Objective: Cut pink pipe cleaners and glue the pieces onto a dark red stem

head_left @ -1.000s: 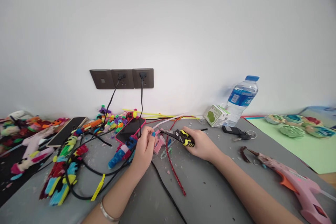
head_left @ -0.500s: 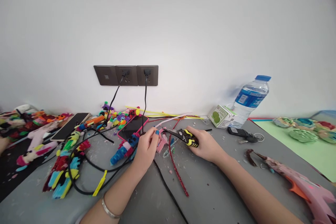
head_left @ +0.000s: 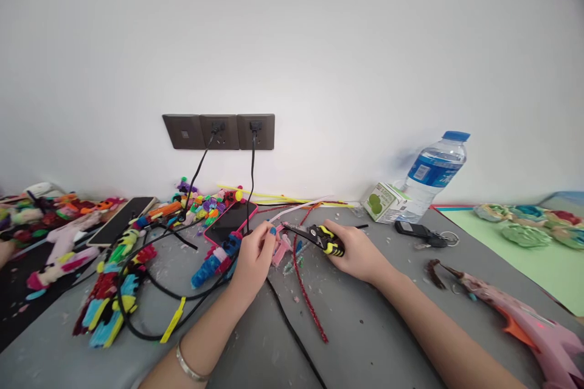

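My right hand (head_left: 358, 252) is closed around the black-and-yellow handles of pliers (head_left: 326, 240). Their dark jaws point left, toward the fingertips of my left hand (head_left: 257, 250). Thumb and forefinger of that hand, one nail painted blue, pinch a pale pink pipe cleaner (head_left: 292, 209) whose long end runs up to the right. Just right of these fingers lies a small pink piece (head_left: 281, 249); whether it is joined to the pipe cleaner I cannot tell. Below the jaws a red tinsel pipe cleaner (head_left: 305, 292) stretches over the grey table (head_left: 365, 340).
Colourful pipe-cleaner figures (head_left: 116, 285), black cables (head_left: 137, 331) and a pink-edged phone (head_left: 228, 222) crowd the left. To the right are a juice box (head_left: 383, 202), a water bottle (head_left: 433, 173), keys (head_left: 435, 238) and a pink glue gun (head_left: 524, 316). A person's hand (head_left: 5, 252) shows at far left.
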Available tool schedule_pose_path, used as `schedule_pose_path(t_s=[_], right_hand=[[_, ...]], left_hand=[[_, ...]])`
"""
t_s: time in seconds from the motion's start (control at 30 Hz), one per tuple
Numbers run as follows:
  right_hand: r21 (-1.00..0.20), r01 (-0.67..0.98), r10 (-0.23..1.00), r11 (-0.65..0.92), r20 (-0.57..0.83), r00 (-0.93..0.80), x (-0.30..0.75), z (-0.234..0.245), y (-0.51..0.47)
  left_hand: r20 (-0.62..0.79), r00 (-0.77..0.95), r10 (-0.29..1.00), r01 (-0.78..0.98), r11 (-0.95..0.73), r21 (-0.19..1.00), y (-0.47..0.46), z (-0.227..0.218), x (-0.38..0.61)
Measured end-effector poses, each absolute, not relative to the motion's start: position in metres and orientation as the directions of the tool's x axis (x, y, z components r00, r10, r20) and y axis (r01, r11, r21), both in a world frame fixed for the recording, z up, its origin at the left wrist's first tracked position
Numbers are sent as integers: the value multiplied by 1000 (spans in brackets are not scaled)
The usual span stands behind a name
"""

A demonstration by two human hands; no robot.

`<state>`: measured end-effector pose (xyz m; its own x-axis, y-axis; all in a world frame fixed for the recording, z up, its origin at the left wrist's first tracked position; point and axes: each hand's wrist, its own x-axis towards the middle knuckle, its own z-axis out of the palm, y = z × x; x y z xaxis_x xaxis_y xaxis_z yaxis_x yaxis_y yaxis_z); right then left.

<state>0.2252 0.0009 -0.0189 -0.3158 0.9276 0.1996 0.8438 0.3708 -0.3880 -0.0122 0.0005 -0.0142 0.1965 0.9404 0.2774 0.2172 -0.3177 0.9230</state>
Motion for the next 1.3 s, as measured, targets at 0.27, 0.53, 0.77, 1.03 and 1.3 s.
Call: schedule_pose_path(t_s=[0.27,0.53,0.77,1.03,1.3], right_hand=[[-388,840,923,379,220,-315,224,-17,0],[-380,846,925,373,222,-308,223,-17,1],[-381,849,928,365,217,-302,223,-16,0],[-371,853,925,367,238,-295,223,-18,-1],[-380,840,915,386,274,-297,223,-18,-1]], left_hand=[[254,210,944,235,-301,924,0,-15,-14],[284,191,940,241,-325,914,0,-14,-13],[290,197,937,217,-330,919,1,-17,-13],[306,185,934,259,-347,901,1,-16,-13],[355,163,921,305,-389,869,1,-12,-13]])
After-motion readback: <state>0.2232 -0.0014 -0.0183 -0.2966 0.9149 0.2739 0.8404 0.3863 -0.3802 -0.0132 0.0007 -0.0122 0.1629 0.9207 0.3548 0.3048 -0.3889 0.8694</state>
